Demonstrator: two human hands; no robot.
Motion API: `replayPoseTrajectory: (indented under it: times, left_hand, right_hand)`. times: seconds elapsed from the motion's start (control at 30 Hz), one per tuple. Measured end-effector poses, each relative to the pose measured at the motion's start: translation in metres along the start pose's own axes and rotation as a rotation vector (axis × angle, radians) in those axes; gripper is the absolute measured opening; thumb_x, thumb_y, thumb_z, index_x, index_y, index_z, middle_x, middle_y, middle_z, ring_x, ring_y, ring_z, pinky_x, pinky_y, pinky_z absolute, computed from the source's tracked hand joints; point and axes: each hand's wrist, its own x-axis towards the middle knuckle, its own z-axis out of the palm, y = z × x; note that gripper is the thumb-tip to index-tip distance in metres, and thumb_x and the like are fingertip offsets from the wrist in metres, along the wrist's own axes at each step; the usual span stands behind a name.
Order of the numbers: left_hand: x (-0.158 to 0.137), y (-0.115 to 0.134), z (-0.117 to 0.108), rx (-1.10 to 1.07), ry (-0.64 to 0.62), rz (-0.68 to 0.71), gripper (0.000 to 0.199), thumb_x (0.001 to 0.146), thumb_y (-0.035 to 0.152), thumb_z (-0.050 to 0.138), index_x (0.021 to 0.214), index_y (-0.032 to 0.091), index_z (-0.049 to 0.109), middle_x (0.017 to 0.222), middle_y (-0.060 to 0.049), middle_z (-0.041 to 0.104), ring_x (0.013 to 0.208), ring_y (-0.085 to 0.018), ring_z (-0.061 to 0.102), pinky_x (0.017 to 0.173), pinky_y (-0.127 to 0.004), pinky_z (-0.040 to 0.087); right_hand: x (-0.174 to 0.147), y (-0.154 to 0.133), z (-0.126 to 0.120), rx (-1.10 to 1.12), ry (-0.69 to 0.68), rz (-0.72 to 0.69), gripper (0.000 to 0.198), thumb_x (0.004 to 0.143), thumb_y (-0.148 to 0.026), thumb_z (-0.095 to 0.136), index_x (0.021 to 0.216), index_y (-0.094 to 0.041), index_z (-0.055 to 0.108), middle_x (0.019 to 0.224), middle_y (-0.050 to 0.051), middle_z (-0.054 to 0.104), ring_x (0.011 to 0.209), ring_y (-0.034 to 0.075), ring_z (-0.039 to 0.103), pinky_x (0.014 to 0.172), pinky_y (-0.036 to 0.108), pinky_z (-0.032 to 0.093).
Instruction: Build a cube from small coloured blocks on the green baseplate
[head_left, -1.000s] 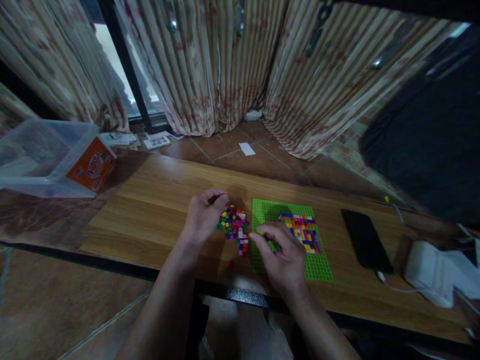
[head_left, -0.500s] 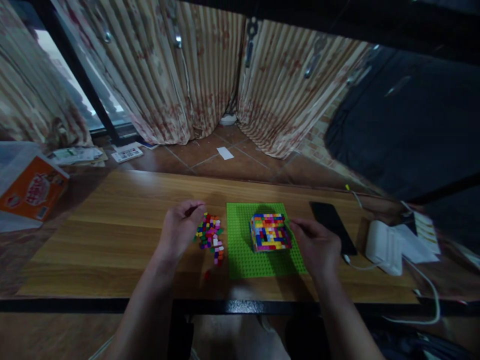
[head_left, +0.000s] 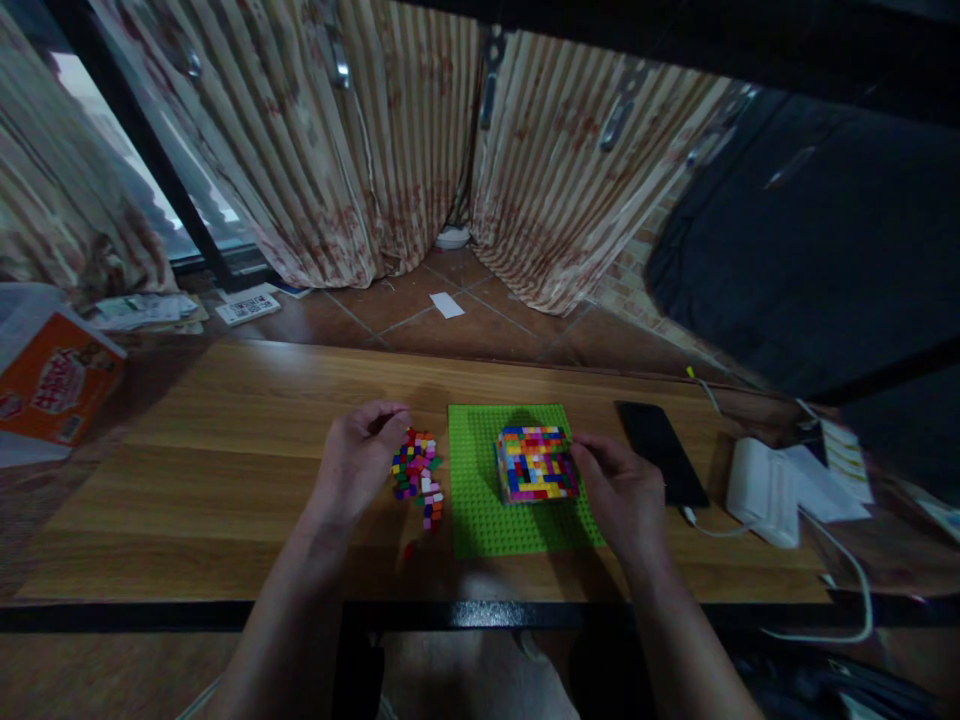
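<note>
A block built of many-coloured toy bricks (head_left: 538, 465) stands on a green studded baseplate (head_left: 474, 520). My right hand (head_left: 619, 485) is at the block's right side, thumb and fingers pinched together at its upper right edge. Whatever is between those fingertips is too small to make out. To the left of the baseplate lies a loose pile of small bricks (head_left: 417, 465) in several colours. My left hand (head_left: 366, 450) hovers at the pile's upper left, its thumb and forefinger closed in a pinch; I cannot tell what they hold.
Right of the baseplate lie a black phone (head_left: 660, 452) with a white cable and a white power adapter (head_left: 763, 492) beside papers. A plastic box with an orange label (head_left: 56, 380) stands far left. The wooden table (head_left: 187, 470) has a dark front edge.
My right hand has moved slightly left, in to the brick block's upper right edge. My left hand stays pinched beside the loose pile. The whole view has shifted a little.
</note>
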Motion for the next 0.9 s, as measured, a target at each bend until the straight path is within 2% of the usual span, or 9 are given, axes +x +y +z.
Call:
replayPoseTrajectory:
  times: [0.2, 0.33, 0.5, 0.57, 0.9]
  left_hand:
    - [0.0, 0.0, 0.0, 0.002, -0.011, 0.008, 0.025, 0.073, 0.035, 0.067, 0.088, 0.016, 0.075, 0.076, -0.002, 0.07, 0.069, -0.015, 0.061, 0.063, -0.024, 0.047]
    - [-0.001, 0.002, -0.001, -0.001, -0.01, 0.005, 0.023, 0.072, 0.033, 0.067, 0.085, 0.016, 0.074, 0.076, -0.002, 0.071, 0.07, -0.015, 0.062, 0.064, -0.024, 0.048]
    - [-0.001, 0.003, -0.002, 0.005, -0.006, 0.004, 0.023, 0.072, 0.033, 0.068, 0.086, 0.016, 0.074, 0.077, -0.003, 0.072, 0.068, -0.015, 0.062, 0.063, -0.024, 0.048]
    - [-0.002, 0.003, -0.002, -0.001, -0.006, 0.003, 0.023, 0.072, 0.033, 0.068, 0.086, 0.016, 0.075, 0.077, -0.003, 0.072, 0.068, -0.015, 0.062, 0.063, -0.024, 0.047]
    - [-0.003, 0.003, -0.004, -0.007, -0.012, 0.015, 0.024, 0.072, 0.035, 0.068, 0.085, 0.016, 0.075, 0.072, -0.003, 0.07, 0.066, -0.016, 0.061, 0.06, -0.025, 0.047]
  right_hand:
    - [0.006, 0.006, 0.002, -0.027, 0.061, 0.028, 0.036, 0.083, -0.047, 0.061, 0.092, -0.015, 0.075, 0.09, 0.011, 0.077, 0.082, 0.024, 0.071, 0.073, 0.035, 0.053]
    - [0.013, 0.005, 0.008, 0.033, 0.036, 0.116, 0.04, 0.081, -0.052, 0.061, 0.085, -0.015, 0.076, 0.08, 0.008, 0.076, 0.073, 0.022, 0.069, 0.066, 0.032, 0.051]
    - [0.015, 0.002, 0.016, 0.225, -0.007, 0.303, 0.044, 0.068, -0.057, 0.071, 0.078, -0.014, 0.076, 0.068, 0.005, 0.073, 0.059, 0.019, 0.063, 0.054, 0.029, 0.048]
    - [0.014, 0.002, 0.018, 0.289, -0.015, 0.337, 0.045, 0.066, -0.058, 0.074, 0.078, -0.014, 0.076, 0.066, 0.004, 0.072, 0.056, 0.018, 0.062, 0.052, 0.028, 0.049]
    - [0.013, 0.007, 0.021, 0.3, 0.038, 0.318, 0.042, 0.063, -0.055, 0.077, 0.074, -0.014, 0.075, 0.066, 0.004, 0.071, 0.057, 0.017, 0.061, 0.053, 0.029, 0.048]
